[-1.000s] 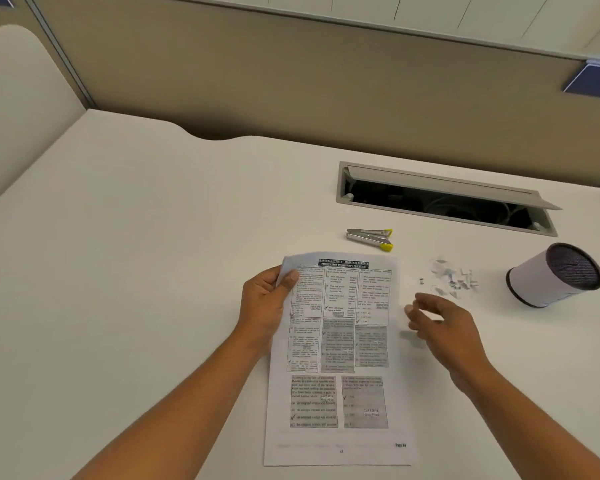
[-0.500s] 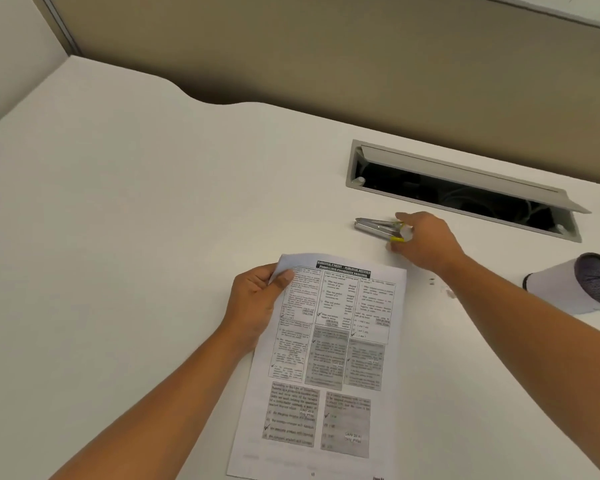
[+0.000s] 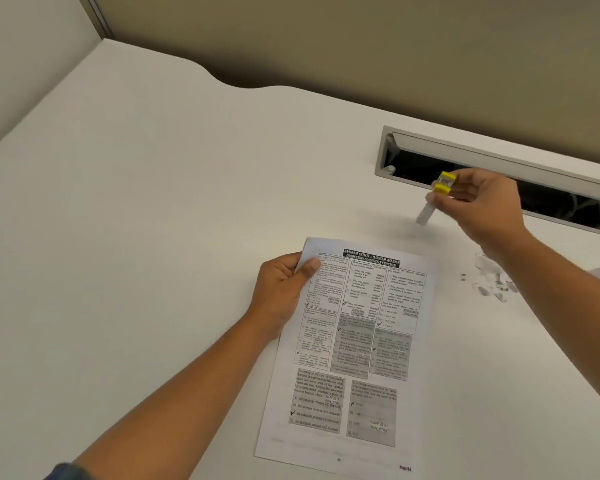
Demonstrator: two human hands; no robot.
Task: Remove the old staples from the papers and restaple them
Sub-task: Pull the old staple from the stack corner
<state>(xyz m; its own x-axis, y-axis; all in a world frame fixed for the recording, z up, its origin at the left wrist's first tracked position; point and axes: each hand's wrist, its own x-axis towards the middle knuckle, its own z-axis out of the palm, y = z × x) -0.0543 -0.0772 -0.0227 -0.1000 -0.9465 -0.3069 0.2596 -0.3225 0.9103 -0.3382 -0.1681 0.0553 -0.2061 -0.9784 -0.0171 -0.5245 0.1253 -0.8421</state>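
A printed set of papers lies on the white desk in front of me. My left hand pinches their top left corner, thumb on top. My right hand grips a small silver stapler with yellow ends and holds it lifted above the desk, beyond the papers' top right corner. Its metal end points down and is blurred.
An open grey cable slot runs along the back right of the desk, just behind my right hand. A scatter of small paper scraps and loose staples lies right of the papers. A beige partition wall stands behind the desk.
My right hand reached from beside the papers to the stapler, gripped it and lifted it off the desk. My left hand kept hold of the papers' corner. The view shifted lower and left.
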